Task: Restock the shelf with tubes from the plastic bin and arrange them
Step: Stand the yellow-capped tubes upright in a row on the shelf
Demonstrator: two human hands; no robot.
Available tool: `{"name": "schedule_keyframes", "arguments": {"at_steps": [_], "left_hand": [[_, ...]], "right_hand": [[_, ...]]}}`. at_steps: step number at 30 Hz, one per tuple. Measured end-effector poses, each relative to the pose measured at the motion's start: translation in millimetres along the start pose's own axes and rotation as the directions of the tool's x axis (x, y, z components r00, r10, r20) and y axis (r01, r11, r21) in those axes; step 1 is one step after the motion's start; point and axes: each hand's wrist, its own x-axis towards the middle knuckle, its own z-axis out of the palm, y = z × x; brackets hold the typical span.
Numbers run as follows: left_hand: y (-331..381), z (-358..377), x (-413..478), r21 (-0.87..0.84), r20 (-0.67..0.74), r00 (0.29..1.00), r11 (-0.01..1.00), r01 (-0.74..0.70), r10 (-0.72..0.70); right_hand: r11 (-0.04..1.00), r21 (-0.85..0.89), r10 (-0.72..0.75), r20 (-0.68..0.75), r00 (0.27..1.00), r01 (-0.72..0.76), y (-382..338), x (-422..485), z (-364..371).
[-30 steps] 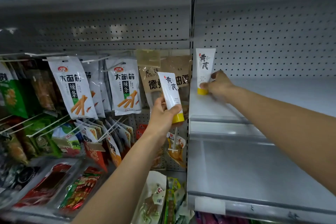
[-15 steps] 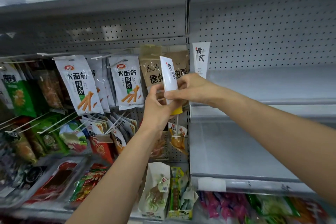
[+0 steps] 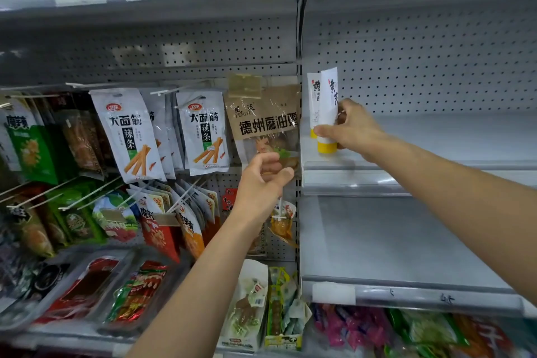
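Observation:
Two white tubes with yellow caps stand cap-down at the left end of the grey shelf. The rear tube stands by itself against the shelf's left side. My right hand grips the front tube near its cap, right beside the rear one. My left hand hangs in front of the snack packets with its fingers curled and nothing in it. The plastic bin is out of view.
Snack packets hang on pegs in the bay to the left, with a brown packet next to the divider. A lower grey shelf lies below. A perforated back panel stands behind the tubes.
My right hand took the second tube from my left hand and carried it onto the shelf beside the first tube. My left hand now holds nothing and has dropped slightly.

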Motion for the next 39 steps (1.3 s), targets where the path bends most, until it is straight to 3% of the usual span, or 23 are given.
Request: {"name": "schedule_keyframes", "arguments": {"at_steps": [16,19,23,26,29,32,34,39], "left_hand": [[-13,-5,-13,0.008,0.003,0.998,0.998,0.066,-0.066],[-17,-8,-18,0.002,0.021,0.996,0.996,0.085,-0.085],[-31,-10,-29,-0.001,0.054,0.991,0.993,0.119,-0.119],[-49,-8,-42,-0.001,0.089,0.985,0.989,0.147,-0.147],[-82,-4,-61,0.026,0.137,0.963,0.973,0.229,-0.23],[-131,-1,-88,0.048,0.158,0.918,0.931,0.362,-0.365],[-168,-1,-109,0.055,0.166,0.863,0.878,0.476,-0.478],[-258,8,-152,0.023,0.148,0.645,0.655,0.755,-0.749]], "right_hand": [[0.996,-0.087,0.024,0.018,1.0,-0.023,14,0,11],[0.993,-0.104,0.047,-0.054,0.997,-0.052,13,-16,11],[0.952,-0.243,-0.242,-0.237,0.941,0.184,18,-60,14],[0.912,-0.245,-0.38,-0.2,0.903,0.33,34,-104,29],[0.885,-0.278,-0.406,-0.076,0.911,0.372,65,-152,57],[0.911,-0.31,-0.244,0.126,0.962,0.272,119,-195,89],[0.927,-0.327,-0.089,0.281,0.956,0.182,165,-218,108],[0.883,-0.469,0.277,0.507,0.816,-0.008,280,-256,142]]}}
